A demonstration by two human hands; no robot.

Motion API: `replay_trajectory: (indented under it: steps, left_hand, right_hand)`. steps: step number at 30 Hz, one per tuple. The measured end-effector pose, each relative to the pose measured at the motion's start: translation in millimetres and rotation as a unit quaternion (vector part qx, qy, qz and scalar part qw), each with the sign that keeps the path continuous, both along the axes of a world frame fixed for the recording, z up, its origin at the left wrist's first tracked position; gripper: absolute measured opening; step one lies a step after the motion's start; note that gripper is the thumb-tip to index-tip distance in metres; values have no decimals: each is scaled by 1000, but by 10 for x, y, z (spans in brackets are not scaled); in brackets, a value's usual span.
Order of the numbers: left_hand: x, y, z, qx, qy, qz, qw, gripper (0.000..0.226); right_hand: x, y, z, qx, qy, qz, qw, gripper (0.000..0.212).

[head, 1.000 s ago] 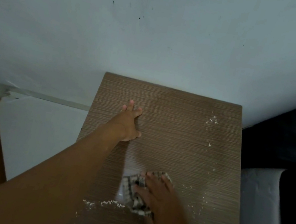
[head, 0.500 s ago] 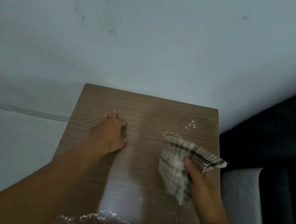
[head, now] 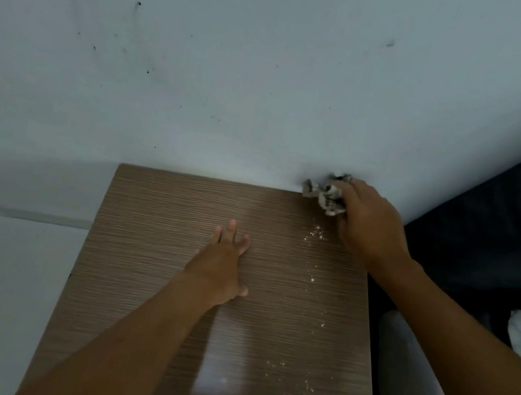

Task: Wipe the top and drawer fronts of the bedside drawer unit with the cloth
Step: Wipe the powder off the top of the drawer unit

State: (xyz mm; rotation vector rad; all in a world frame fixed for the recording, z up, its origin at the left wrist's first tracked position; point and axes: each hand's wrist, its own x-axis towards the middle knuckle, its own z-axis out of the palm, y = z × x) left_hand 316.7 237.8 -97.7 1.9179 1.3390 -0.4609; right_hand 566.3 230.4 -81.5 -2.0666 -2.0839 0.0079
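Right grip [head: 370, 225] clenched round crumpled checked cloth [head: 327, 196] at far right corner of brown wood-grain drawer unit top [head: 182, 205]; left grip [head: 225, 260] flat, released, mid-top. White crumbs [head: 318, 233] along right edge; drawer fronts unseen, likely undone.

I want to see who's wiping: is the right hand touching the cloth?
Touching. The head view shows the right hand gripping the bunched cloth at the far right corner of the drawer unit.

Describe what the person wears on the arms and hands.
Nothing shows. The left hand and right hand are without gloves. The left forearm and right forearm are uncovered to the frame's edge, with no sleeve, watch or bracelet in view.
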Motion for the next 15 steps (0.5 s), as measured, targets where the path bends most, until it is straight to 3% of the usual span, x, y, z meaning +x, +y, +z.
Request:
replay_trajectory:
  steps: [4,7,15]
  left_hand:
    - [-26,-5,-23,-6,-15,10,1000,96]
    - [-25,-11,-30,-8,-20,13,1000,95]
    - [-36,2,-14,-21,-19,15,999,91]
  right_hand:
    - [13,81,-375,-47,20,61,997,51]
    - [13,-9,-574,-59,100,47,992,48]
    - [-298,-419,-561,-106,177,38,978,48]
